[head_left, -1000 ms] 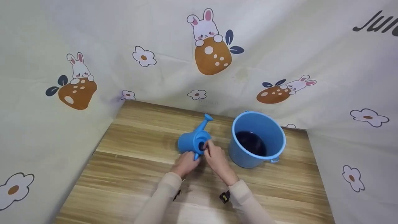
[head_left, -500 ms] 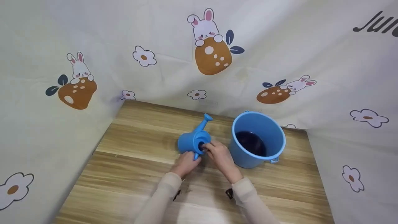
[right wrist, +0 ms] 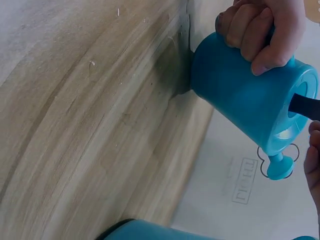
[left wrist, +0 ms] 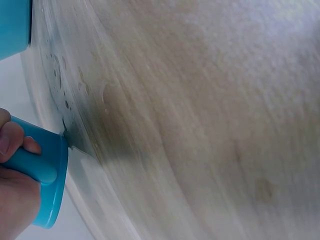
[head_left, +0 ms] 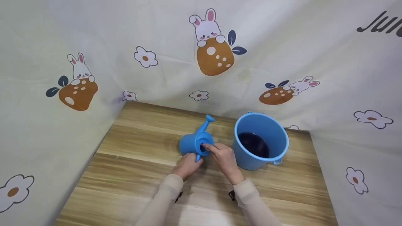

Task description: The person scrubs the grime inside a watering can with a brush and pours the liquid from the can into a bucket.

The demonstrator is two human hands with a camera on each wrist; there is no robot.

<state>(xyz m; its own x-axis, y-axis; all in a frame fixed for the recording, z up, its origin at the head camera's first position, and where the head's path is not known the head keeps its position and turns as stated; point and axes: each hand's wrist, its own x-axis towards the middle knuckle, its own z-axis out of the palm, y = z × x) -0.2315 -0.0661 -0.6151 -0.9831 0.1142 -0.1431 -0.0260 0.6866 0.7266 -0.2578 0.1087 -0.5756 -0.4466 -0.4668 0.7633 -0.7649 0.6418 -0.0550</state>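
A blue watering can (head_left: 188,143) stands upright on the wooden surface, its spout slanting away to the back right. My left hand (head_left: 187,165) grips its handle (left wrist: 34,166), fingers curled round it. At the top opening is my right hand (head_left: 225,158), thumb and fingers drawn together. In the right wrist view, a dark flat strip-like thing (right wrist: 306,106) runs from this hand (right wrist: 313,162) into the can's opening. Its lower end is hidden inside the can, and its kind cannot be told.
Right of the can stands a larger blue bucket (head_left: 249,160) with dark-looking liquid (head_left: 252,144) in it. Wet spots (left wrist: 106,95) mark the wooden surface (head_left: 141,141). A printed cloth (head_left: 163,78) with rabbits and flowers rises along the back and sides.
My right hand and forearm have shifted a little to the right and turned, its fingertips still at the can's opening. The left hand, the can and the bucket have stayed in place.
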